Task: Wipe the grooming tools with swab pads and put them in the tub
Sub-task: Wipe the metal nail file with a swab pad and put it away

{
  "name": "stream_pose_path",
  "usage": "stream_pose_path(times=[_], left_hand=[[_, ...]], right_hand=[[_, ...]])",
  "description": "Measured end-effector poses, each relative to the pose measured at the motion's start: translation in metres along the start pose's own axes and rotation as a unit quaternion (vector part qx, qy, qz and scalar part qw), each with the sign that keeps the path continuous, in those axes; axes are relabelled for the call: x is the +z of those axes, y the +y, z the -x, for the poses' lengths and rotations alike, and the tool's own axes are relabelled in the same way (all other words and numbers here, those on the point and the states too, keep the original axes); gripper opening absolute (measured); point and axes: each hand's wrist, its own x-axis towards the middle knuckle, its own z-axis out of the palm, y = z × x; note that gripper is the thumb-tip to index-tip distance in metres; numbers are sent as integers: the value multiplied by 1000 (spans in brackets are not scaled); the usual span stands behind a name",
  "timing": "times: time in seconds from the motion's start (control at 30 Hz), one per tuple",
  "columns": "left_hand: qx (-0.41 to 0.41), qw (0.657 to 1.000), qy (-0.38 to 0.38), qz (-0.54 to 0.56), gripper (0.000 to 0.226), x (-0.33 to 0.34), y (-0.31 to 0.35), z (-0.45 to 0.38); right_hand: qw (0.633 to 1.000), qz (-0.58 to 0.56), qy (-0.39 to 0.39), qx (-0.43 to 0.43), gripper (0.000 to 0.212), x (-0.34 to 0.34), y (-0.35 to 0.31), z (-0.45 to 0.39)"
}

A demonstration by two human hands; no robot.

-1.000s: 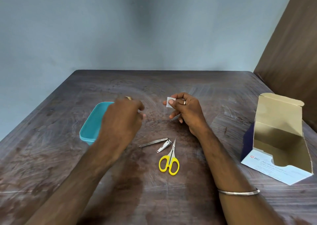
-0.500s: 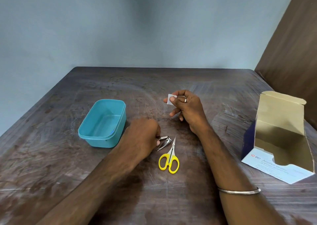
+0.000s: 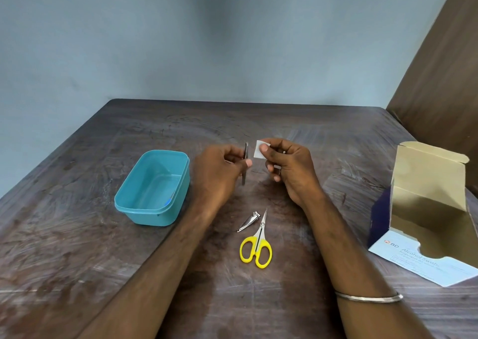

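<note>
My left hand (image 3: 219, 168) holds a slim metal grooming tool (image 3: 245, 163) upright above the table's middle. Just to its right, my right hand (image 3: 287, 168) pinches a small white swab pad (image 3: 259, 153) between thumb and fingers, a short gap from the tool. A metal nail clipper (image 3: 248, 222) and yellow-handled scissors (image 3: 257, 245) lie side by side on the table, nearer to me. The teal plastic tub (image 3: 152, 186) stands to the left of my left hand; I see no tool inside it.
An open cardboard box of alcohol swabs (image 3: 426, 209) stands at the right edge of the dark wooden table (image 3: 77, 248). A blue-grey wall rises behind the table, and a brown panel stands at the far right.
My left hand went from over the tub down to the tools, picked up the slim metal tool and lifted it beside the swab pad. My right hand stayed in place.
</note>
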Motion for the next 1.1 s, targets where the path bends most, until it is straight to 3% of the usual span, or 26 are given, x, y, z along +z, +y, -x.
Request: stream_pose_path(times=[0.2, 0.4, 0.77, 0.97, 1.1], left_hand=[[-2, 990, 40, 137, 18, 12, -8, -5], [12, 986, 25, 165, 23, 13, -15, -6], [42, 983, -23, 177, 29, 12, -18, -5], [4, 964, -63, 258, 45, 10, -11, -2], [-23, 958, -60, 279, 36, 7, -11, -4]], right_hand=[[998, 9, -57, 0, 7, 3, 2, 1], [996, 16, -87, 3, 19, 5, -1, 3], [989, 117, -64, -57, 10, 3, 0, 4], [981, 156, -40, -112, 18, 1, 2, 1], [966, 196, -40, -163, 17, 1, 4, -2]])
